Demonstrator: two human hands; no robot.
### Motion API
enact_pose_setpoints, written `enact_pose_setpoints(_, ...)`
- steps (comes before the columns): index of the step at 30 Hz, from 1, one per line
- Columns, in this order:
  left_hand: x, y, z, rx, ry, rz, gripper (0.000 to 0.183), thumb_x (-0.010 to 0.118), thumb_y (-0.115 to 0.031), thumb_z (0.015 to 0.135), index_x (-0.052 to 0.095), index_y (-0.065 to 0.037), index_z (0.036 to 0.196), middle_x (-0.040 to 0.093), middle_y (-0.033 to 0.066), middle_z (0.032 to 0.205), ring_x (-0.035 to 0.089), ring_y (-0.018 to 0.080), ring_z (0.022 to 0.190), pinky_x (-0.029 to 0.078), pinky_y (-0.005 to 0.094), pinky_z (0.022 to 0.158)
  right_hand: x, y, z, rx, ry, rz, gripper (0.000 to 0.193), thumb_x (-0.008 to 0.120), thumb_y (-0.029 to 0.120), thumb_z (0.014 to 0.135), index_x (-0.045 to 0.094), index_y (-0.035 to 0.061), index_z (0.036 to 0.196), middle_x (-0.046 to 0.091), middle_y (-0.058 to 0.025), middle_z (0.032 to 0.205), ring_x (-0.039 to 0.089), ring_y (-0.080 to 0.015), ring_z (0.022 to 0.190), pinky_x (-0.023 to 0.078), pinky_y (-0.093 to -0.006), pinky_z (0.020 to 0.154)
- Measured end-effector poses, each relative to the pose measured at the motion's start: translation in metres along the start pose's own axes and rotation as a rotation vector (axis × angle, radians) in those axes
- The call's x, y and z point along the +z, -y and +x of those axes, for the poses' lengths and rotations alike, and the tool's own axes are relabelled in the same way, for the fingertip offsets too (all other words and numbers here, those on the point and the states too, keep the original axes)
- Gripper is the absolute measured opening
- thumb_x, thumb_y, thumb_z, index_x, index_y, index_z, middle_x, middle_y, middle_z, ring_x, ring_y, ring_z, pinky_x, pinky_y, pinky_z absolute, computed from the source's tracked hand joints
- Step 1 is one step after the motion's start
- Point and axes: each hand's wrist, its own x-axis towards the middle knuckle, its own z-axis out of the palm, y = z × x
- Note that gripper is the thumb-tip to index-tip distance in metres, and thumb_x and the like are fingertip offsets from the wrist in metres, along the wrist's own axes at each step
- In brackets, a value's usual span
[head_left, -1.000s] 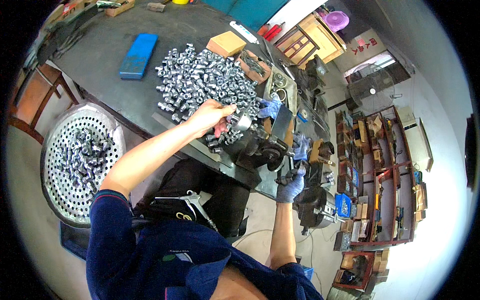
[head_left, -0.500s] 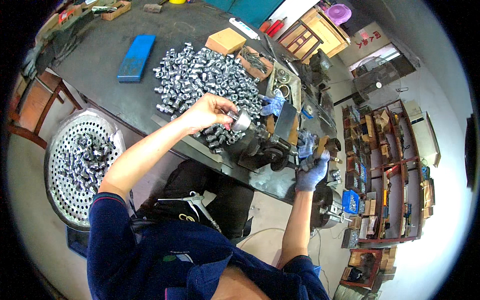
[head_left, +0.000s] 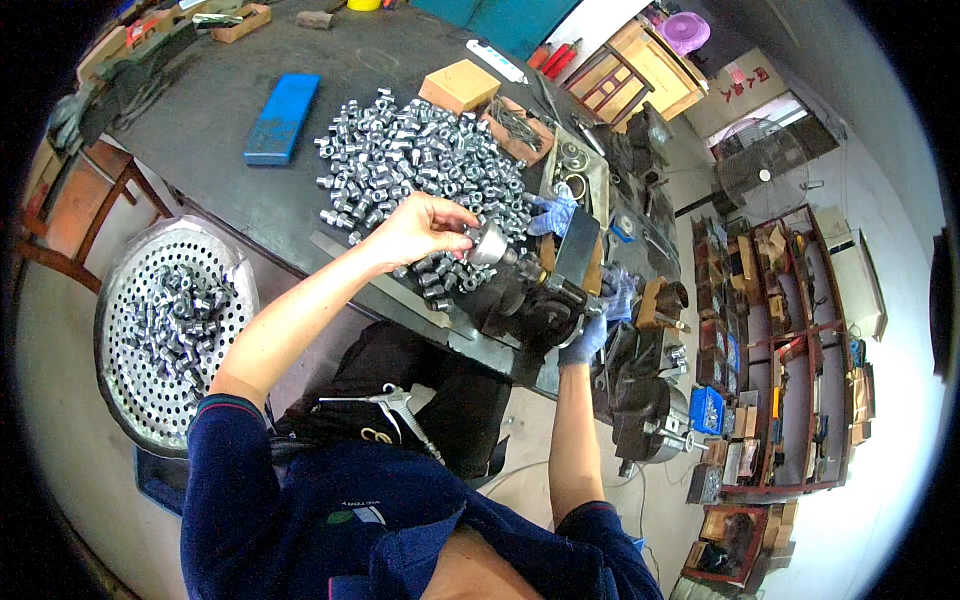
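From where I stand, taking the chuck (head_left: 487,246) as the clock's centre, the bare left hand (head_left: 425,232) is at 9 o'clock, right up against its near face. Those fingers are bent, with only a small gap between thumb and forefinger; whether a fitting is pinched there I cannot tell. The gloved right hand (head_left: 585,343) is between 4 and 5 o'clock, beside the machine (head_left: 540,312); its fingers look curled, but I cannot see how tightly, or round what.

The fittings (head_left: 400,155) lie heaped on the table (head_left: 380,50) toward 11 o'clock, with some spread below the chuck near the table's edge. More sit in the holed tray (head_left: 150,250) between 8 and 9 o'clock. A loose glove (head_left: 553,212) lies at 2 o'clock, near a dark panel (head_left: 577,246), and an air gun (head_left: 393,402) rests on the lap at 7 o'clock.

My worry is the bare skin at the chuck: if it turned with the fingers that near, they could be nipped or cut; I cannot tell whether it is spinning. The loose glove might catch too, were it nudged nearer. A part seated crookedly could jump out. And a careless forearm might sweep the nearest fittings over the edge.
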Motion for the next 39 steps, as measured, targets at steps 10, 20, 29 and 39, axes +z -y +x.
enact_pose_setpoints(10,0.012,0.002,-0.001,-0.029,-0.074,0.013,0.021,0.061,-0.015,0.085,0.061,0.006,0.087,0.061,0.0073,0.067,0.058,0.0118,0.056,0.048,0.0245,0.054,0.016,0.023,-0.072,-0.042,-0.187,-0.033,0.026,0.053,0.033,0.088,0.057,0.0098,0.077,0.055,0.0006,0.063,0.051,-0.0113,0.05,0.042,-0.0244,0.044)
enact_pose_setpoints(20,0.018,-0.003,0.006,-0.121,-0.148,0.179,0.045,0.053,-0.037,0.089,0.059,0.004,0.069,0.056,0.0071,0.052,0.053,0.012,0.041,0.043,0.0237,0.04,0.029,0.048,0.048,-0.372,-0.192,-0.479,0.029,0.057,0.029,0.086,0.058,0.0025,0.099,0.062,-0.0053,0.084,0.057,-0.0126,0.069,0.047,-0.0258,0.064)
enact_pose_setpoints(29,0.015,0.0,-0.007,-0.205,-0.211,-0.03,0.046,0.054,-0.039,0.088,0.058,0.006,0.077,0.057,0.0107,0.056,0.055,0.0151,0.042,0.043,0.0244,0.04,0.052,0.071,-0.098,-0.309,-0.069,-0.14,0.035,0.058,0.043,0.083,0.05,0.0109,0.071,0.037,0.0034,0.052,0.032,-0.0049,0.038,0.024,-0.0209,0.033)
enact_pose_setpoints(39,-0.027,-0.008,-0.036,-0.264,-0.243,0.074,0.039,0.056,-0.036,0.087,0.059,0.001,0.075,0.057,0.0074,0.057,0.056,0.0152,0.046,0.044,0.0254,0.046,-0.001,0.01,0.048,-0.469,-0.074,-0.51,0.028,0.059,0.024,0.085,0.057,0.0014,0.102,0.059,-0.0056,0.089,0.054,-0.0155,0.08,0.044,-0.0298,0.073)
